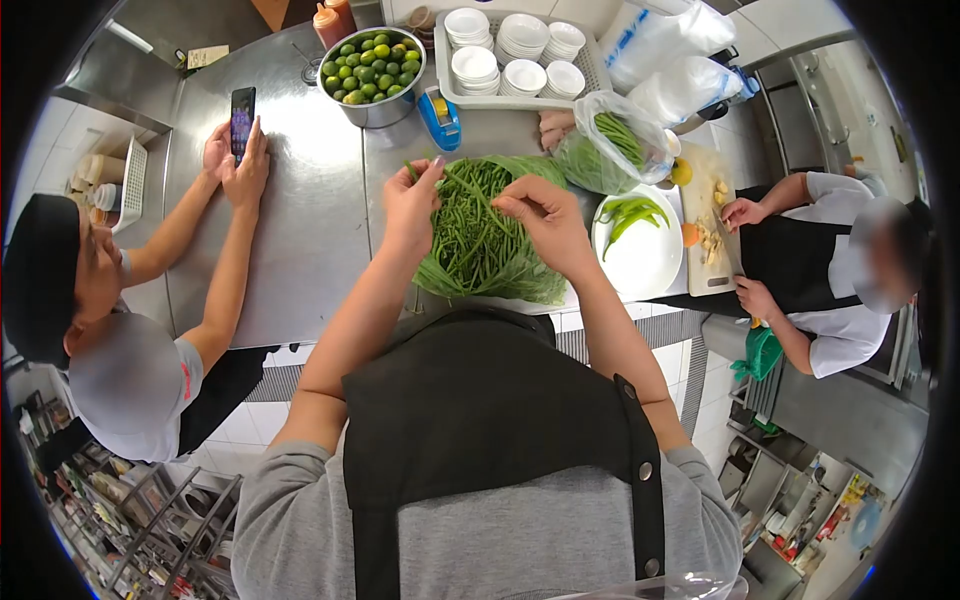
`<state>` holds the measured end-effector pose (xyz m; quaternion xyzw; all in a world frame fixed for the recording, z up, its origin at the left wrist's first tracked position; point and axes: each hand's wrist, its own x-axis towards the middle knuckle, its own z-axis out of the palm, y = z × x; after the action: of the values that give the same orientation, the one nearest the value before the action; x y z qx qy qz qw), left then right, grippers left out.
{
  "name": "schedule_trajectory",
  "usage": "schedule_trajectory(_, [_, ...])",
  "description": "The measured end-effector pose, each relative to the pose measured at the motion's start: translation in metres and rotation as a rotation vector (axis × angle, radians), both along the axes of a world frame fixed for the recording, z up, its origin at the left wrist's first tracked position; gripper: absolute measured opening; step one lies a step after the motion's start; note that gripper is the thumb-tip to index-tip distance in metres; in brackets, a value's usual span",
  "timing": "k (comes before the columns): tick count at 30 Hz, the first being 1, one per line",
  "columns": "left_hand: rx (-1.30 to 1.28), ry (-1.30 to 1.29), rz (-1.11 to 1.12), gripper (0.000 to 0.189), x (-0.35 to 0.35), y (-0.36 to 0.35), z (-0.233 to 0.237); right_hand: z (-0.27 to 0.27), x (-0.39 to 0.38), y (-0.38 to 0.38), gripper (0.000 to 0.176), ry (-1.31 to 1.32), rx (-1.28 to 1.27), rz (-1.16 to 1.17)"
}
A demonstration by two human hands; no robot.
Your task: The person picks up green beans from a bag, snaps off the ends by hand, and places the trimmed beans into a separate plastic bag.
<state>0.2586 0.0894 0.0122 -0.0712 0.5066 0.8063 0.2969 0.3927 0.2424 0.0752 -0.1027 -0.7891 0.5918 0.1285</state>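
A heap of thin green beans point(475, 250) lies on an opened green plastic bag point(540, 285) on the counter in front of me. Above the heap's left side, my left hand point(412, 208) is closed in a pinch on a green bean point(462, 183). My right hand point(548, 218), to the right over the heap, has its thumb and fingertips pinched together at the bean's other end. The exact hold of the right fingertips is partly hidden. Right of the heap, a white bowl point(640, 262) holds several long green peppers point(632, 215).
A steel pot of limes point(370, 70), a blue tape dispenser point(440, 118) and a crate of white bowls point(450, 85) stand behind. A clear bag of beans point(610, 150) sits right. One person holds a phone point(242, 120); another works at a cutting board point(705, 275).
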Motion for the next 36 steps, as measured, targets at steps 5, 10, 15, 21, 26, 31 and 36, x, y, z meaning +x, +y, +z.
schedule_trajectory(5, [0.049,-0.089,-0.010,0.014,0.004,-0.005,-0.001,-0.023,0.011,0.015,0.021,-0.334,0.127,0.079])
schedule_trajectory(10, [-0.283,0.110,-0.545,0.013,0.012,-0.010,-0.016,-0.043,0.022,-0.002,0.019,-0.338,0.381,0.060])
schedule_trajectory(15, [-0.868,0.794,-0.826,0.025,0.041,-0.014,-0.004,-0.049,0.027,-0.008,0.017,-0.360,0.324,0.017])
schedule_trajectory(21, [-0.875,0.889,-0.839,0.027,0.035,-0.015,-0.012,-0.041,0.035,-0.004,0.020,-0.284,0.279,-0.011])
schedule_trajectory(26, [-0.567,0.667,-0.835,0.032,0.022,-0.018,0.028,-0.046,0.040,-0.002,0.019,-0.225,-0.269,-0.203])
schedule_trajectory(31, [-0.532,0.683,-0.829,0.033,0.024,-0.014,0.044,-0.024,0.030,-0.009,0.014,-0.182,-0.471,-0.303])
schedule_trajectory(36, [-0.474,0.677,-0.782,0.031,0.031,-0.010,0.042,-0.026,0.023,-0.007,0.012,-0.161,-0.224,-0.277])
